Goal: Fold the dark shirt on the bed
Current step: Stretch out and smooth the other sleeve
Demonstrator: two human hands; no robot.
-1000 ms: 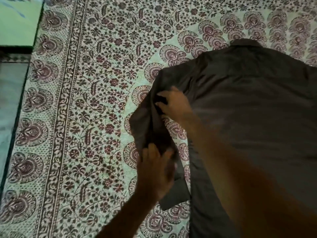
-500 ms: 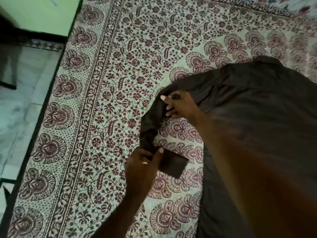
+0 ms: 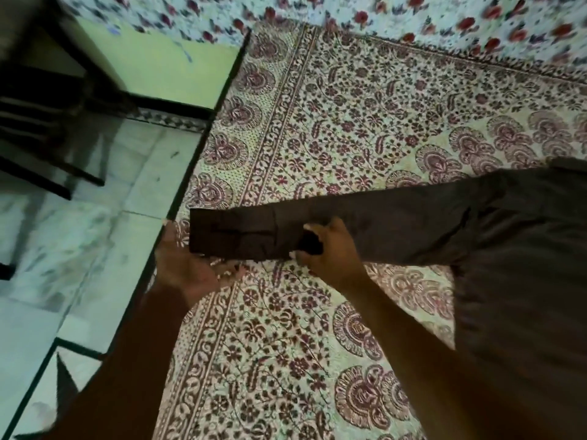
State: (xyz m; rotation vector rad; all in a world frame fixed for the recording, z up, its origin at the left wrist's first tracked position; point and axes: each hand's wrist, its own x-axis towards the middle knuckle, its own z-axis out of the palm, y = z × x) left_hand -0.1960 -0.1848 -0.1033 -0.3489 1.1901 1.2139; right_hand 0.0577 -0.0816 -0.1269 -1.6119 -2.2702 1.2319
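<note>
The dark shirt [image 3: 524, 281] lies on the patterned bed sheet [image 3: 349, 122] at the right, its body reaching out of view. One long sleeve [image 3: 397, 227] stretches straight out to the left, its cuff near the bed's left edge. My left hand [image 3: 190, 265] sits palm up at the cuff end, fingers under the fabric. My right hand [image 3: 330, 249] pinches the sleeve at its middle, thumb and fingers closed on the cloth.
The bed's dark left edge [image 3: 178, 198] runs diagonally, with a pale marble floor [image 3: 79, 233] beyond it. Dark furniture legs [image 3: 47, 147] stand at the far left by a green wall [image 3: 165, 68]. A floral cloth [image 3: 413, 14] lies along the top.
The sleeve was bent and hanging down beside the shirt; it now lies pulled out straight to the left. Both hands moved left with it, and the camera view swung left.
</note>
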